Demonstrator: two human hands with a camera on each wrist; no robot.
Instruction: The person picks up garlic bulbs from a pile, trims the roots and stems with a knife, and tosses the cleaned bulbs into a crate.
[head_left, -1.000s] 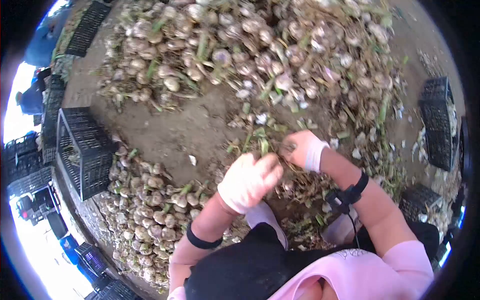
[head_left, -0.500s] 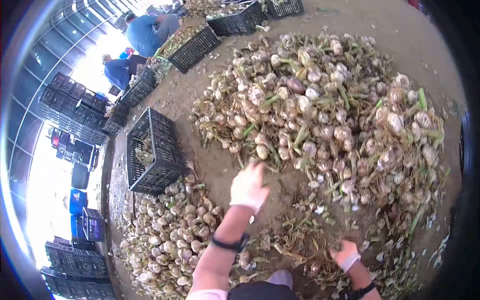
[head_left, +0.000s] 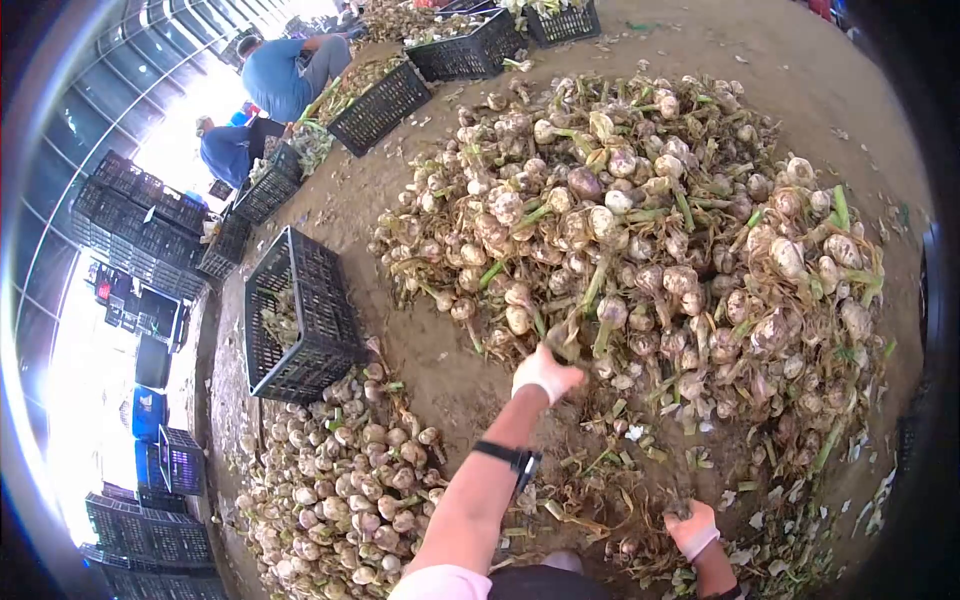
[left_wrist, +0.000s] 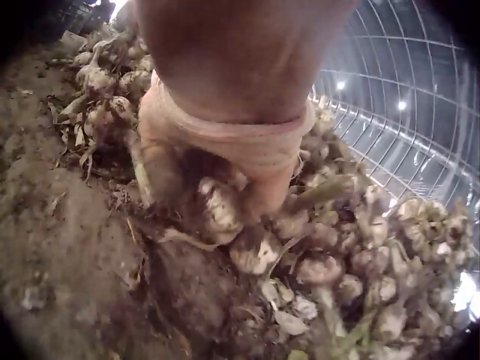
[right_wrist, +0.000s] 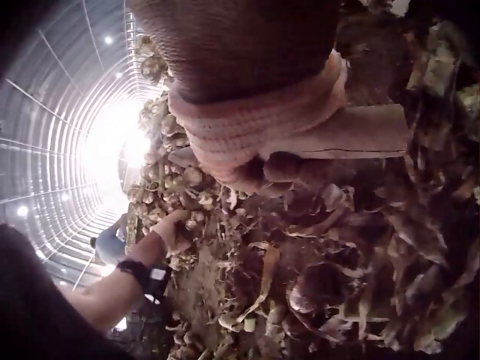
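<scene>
The left hand (head_left: 545,375) is at the near edge of the large garlic pile (head_left: 640,240). In the left wrist view its thumb and fingers (left_wrist: 270,184) close round a garlic bulb (left_wrist: 219,206), low against the soil; the fingertips are partly hidden. Lower down, the right hand (head_left: 692,530) stays over stems and husks, apart from the left. The right wrist view shows it curled round a tool with a pale wooden handle (right_wrist: 356,133); a grey pointed end (right_wrist: 182,156) shows on the other side. Both hands wear pale gloves.
A heap of trimmed bulbs (head_left: 350,490) lies at the lower left, beside a black crate (head_left: 330,320) holding some garlic. Two people in blue sit at the upper left near more crates (head_left: 380,108). Stacked crates (head_left: 140,225) stand farther left.
The view has swung to show more of the shed. The left hand left the right hand, reached forward over the soil, then moved right to the pile and took hold of a bulb.
</scene>
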